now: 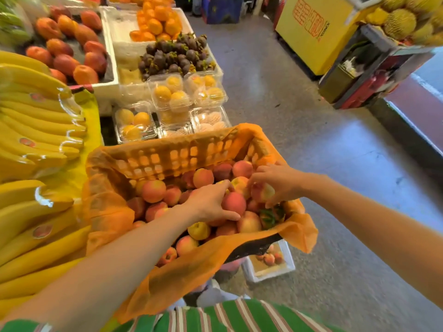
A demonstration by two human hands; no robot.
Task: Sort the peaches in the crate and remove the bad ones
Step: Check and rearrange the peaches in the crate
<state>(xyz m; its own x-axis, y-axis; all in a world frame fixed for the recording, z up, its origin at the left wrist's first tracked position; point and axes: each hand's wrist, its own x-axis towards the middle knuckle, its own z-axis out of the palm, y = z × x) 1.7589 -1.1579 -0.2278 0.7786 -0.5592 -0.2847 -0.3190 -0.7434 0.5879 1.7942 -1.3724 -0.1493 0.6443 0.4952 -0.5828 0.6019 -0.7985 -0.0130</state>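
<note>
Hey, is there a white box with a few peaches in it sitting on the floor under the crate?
Yes, a white box holding a few peaches sits on the floor below the orange-lined crate.

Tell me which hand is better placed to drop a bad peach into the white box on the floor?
Probably the right hand: it grips a peach at the crate's right edge, nearest the white box.

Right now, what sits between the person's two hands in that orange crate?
In the head view, peaches fill the gap: a yellowish-red peach lies between the left hand and right hand, inside the orange plastic crate.
</note>
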